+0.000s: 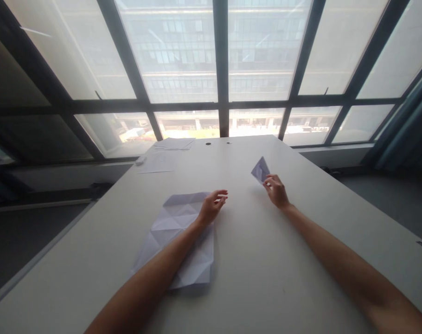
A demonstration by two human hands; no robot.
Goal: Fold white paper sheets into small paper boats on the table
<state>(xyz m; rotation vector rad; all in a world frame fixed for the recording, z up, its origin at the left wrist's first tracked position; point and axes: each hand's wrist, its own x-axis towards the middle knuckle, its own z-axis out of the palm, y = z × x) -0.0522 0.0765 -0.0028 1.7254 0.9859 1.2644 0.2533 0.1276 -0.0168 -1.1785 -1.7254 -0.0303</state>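
My right hand [276,190] pinches a small folded piece of paper [260,170] by its lower corner, holding it up over the right side of the table. The paper has a pointed top and looks bluish white. Over the right edge of a large creased sheet of paper [176,218] hovers my left hand [213,206], its fingers curved and apart with nothing between them. Fold lines cross the sheet, which lies on the table to the left. My left forearm hides part of it.
The white table [246,260] stretches toward tall windows with dark frames. At its far left lie several flat sheets [174,144], another sheet [157,163] and a small white object [140,160]. A dark round spot [208,144] shows near the far edge.
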